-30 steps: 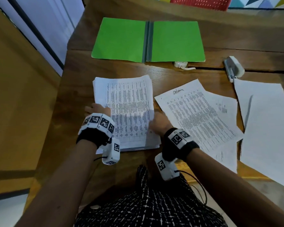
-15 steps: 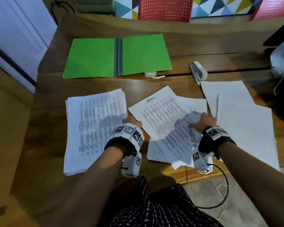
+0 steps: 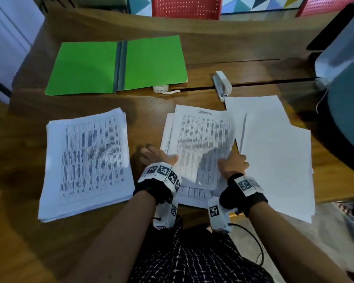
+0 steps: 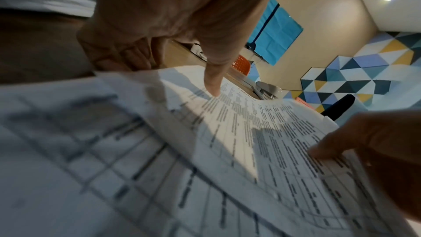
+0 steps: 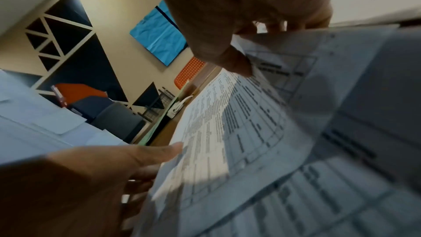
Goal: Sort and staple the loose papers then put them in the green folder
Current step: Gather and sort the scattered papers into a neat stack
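The green folder (image 3: pixel 151 64) lies open and flat at the back of the wooden table. A white stapler (image 3: pixel 222 84) sits to its right. A squared stack of printed papers (image 3: pixel 86 160) lies at the left. In the middle, a few printed sheets (image 3: pixel 202 137) are held between both hands. My left hand (image 3: pixel 161 157) pinches their left edge, thumb (image 4: pixel 212 86) on top and fingers curled below. My right hand (image 3: pixel 232 161) pinches their right edge, thumb (image 5: pixel 237 64) on the print. The sheets bow upward between my hands. Blank white sheets (image 3: pixel 274 152) lie at the right.
A small white plug with a cable (image 3: pixel 160 88) lies at the folder's front edge, by a seam in the table. Red chairs (image 3: pixel 186 6) stand behind the table. A large blue-grey object (image 3: pixel 345 78) looms at the right edge. The blank sheets overhang the table's front edge.
Both hands left the left stack and moved right to the loose printed sheets. The skewed sheets have been gathered, turned straight and lifted at their edges.
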`<move>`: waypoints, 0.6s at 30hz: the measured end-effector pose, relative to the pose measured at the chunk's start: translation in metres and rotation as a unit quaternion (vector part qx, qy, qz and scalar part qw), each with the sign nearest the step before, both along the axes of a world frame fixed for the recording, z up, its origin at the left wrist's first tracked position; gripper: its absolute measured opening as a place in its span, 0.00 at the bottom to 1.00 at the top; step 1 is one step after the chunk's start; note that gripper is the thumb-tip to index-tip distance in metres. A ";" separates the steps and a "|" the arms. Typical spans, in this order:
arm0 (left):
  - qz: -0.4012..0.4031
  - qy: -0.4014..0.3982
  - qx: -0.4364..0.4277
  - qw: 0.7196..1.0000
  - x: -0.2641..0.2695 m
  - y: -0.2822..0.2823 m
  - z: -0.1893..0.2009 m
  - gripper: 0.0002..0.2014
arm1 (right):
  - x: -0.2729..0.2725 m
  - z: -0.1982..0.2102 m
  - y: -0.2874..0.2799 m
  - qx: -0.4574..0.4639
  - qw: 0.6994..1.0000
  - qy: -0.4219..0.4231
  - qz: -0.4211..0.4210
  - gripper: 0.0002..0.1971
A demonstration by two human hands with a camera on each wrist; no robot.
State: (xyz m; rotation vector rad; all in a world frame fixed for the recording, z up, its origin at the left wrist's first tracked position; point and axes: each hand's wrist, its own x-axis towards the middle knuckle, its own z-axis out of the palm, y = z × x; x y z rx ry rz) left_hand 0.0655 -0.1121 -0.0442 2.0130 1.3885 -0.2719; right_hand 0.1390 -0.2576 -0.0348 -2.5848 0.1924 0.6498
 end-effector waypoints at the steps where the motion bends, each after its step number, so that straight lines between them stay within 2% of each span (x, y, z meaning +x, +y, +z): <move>1: 0.016 -0.009 -0.007 1.000 0.003 -0.003 0.000 0.40 | -0.002 -0.002 0.003 0.018 1.000 0.006 0.010 0.24; 4: 0.052 -0.019 -0.019 0.998 0.011 0.000 -0.004 0.36 | -0.008 -0.002 0.009 0.128 0.991 -0.032 0.005 0.24; 6: 0.045 -0.031 -0.057 0.997 0.011 0.011 -0.006 0.29 | -0.010 0.008 0.014 0.172 0.984 -0.051 -0.004 0.27; 8: 0.048 -0.085 -0.107 0.989 0.006 0.027 -0.004 0.22 | -0.011 0.023 0.022 0.198 0.979 -0.058 0.004 0.29; 10: 0.064 -0.187 -0.111 0.974 0.002 0.042 0.009 0.20 | -0.010 0.044 0.029 0.233 0.966 -0.103 0.041 0.26; 12: 0.076 -0.324 -0.094 0.938 0.001 0.051 0.035 0.20 | -0.005 0.065 0.036 0.310 0.935 -0.166 0.049 0.22; 14: 0.067 -0.451 -0.153 0.877 0.002 0.057 0.067 0.22 | 0.001 0.082 0.041 0.394 0.890 -0.227 0.036 0.19; 15: 0.060 -0.481 -0.149 0.862 0.003 0.060 0.080 0.20 | 0.003 0.089 0.043 0.421 0.870 -0.253 0.029 0.19; 18: 0.034 -0.506 -0.102 0.856 0.006 0.071 0.095 0.19 | 0.005 0.098 0.047 0.480 0.828 -0.290 0.015 0.20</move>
